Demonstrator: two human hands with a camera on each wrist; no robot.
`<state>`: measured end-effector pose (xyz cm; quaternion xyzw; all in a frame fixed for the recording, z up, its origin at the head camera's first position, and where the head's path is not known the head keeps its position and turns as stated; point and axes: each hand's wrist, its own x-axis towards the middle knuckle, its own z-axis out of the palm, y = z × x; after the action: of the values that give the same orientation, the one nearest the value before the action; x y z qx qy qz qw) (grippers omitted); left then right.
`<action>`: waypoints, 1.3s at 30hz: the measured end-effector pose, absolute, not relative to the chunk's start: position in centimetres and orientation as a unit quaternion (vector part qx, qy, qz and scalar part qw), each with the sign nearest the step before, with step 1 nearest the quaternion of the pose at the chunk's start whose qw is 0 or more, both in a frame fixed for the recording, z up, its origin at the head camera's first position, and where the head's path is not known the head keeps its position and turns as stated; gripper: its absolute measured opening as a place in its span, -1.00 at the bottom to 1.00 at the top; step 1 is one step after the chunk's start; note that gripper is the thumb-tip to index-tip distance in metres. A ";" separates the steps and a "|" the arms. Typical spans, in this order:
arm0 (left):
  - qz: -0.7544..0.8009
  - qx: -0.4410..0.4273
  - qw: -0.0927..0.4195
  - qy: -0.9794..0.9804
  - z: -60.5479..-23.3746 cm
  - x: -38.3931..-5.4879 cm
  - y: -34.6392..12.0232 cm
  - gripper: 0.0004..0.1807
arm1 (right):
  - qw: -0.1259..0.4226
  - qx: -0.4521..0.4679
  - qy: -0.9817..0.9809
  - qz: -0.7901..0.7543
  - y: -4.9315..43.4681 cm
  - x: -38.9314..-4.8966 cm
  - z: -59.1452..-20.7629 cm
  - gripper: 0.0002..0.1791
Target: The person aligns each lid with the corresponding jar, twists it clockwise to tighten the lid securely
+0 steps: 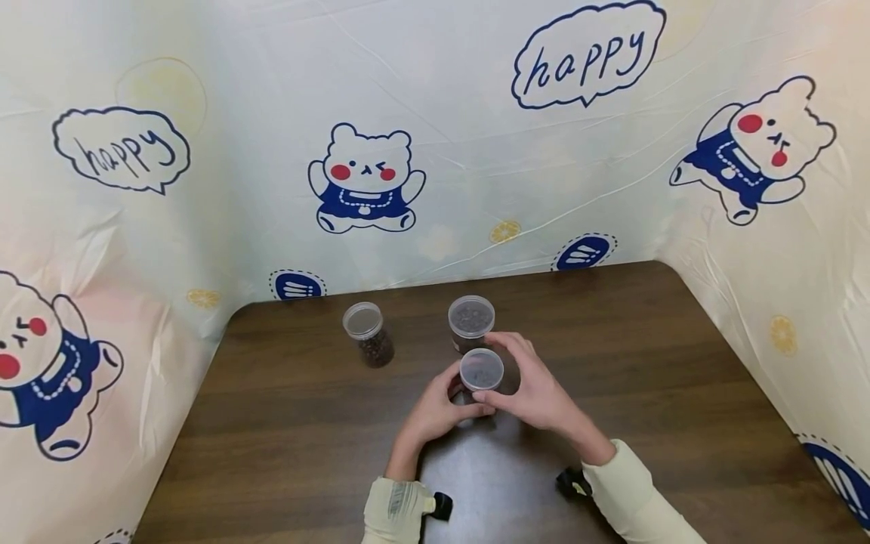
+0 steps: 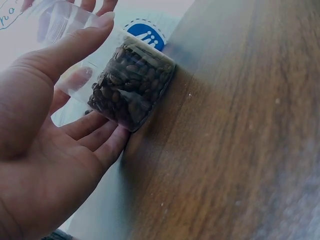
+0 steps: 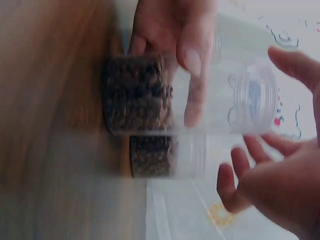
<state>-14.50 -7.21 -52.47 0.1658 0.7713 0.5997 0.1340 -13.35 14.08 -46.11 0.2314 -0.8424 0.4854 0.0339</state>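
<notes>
A clear plastic jar (image 1: 482, 370) with a see-through screw top stands upright on the table, its lower part filled with dark coffee beans (image 2: 131, 82). My left hand (image 1: 435, 408) holds this jar by the body, with the thumb across the near side and fingers around the far side. Around the jar's top, my right hand (image 1: 544, 389) has its thumb and fingers spread to either side. In the right wrist view a small gap shows between these fingers and the rim. Just behind stands a second jar of beans (image 1: 471, 317), close to my right fingertips.
A third jar (image 1: 367, 332) with dark beans stands farther left on the brown wooden table (image 1: 292, 423). Hanging cloth (image 1: 462, 166) printed with cartoon bears borders the table at the back and both sides. Each wrist carries a small black camera mount (image 1: 442, 506).
</notes>
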 end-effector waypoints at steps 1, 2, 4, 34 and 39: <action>0.600 0.164 0.135 0.771 -52.5 -14.5 -7.2 -0.16 | 0.025 0.245 -0.840 0.483 14.3 -13.6 -46.1 -0.12; 0.600 0.161 0.138 0.772 -52.5 -14.5 -7.2 -0.16 | 0.019 0.255 -0.839 0.481 14.5 -13.7 -46.1 -0.14; 0.601 0.159 0.140 0.771 -52.5 -14.4 -7.2 -0.16 | 0.020 0.262 -0.837 0.479 14.5 -13.8 -46.2 -0.17; 0.605 0.160 0.139 0.768 -52.4 -14.4 -7.2 -0.16 | 0.043 0.263 -0.834 0.483 14.2 -13.8 -46.4 -0.23; 0.600 0.164 0.135 0.772 -52.2 -14.4 -7.2 -0.14 | 0.078 0.210 -0.854 0.470 13.0 -13.2 -46.5 -0.24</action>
<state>-14.37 -7.23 -52.15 0.1637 0.7717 0.5995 0.1353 -13.16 12.96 -46.49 0.2098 -0.8539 0.4698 0.0777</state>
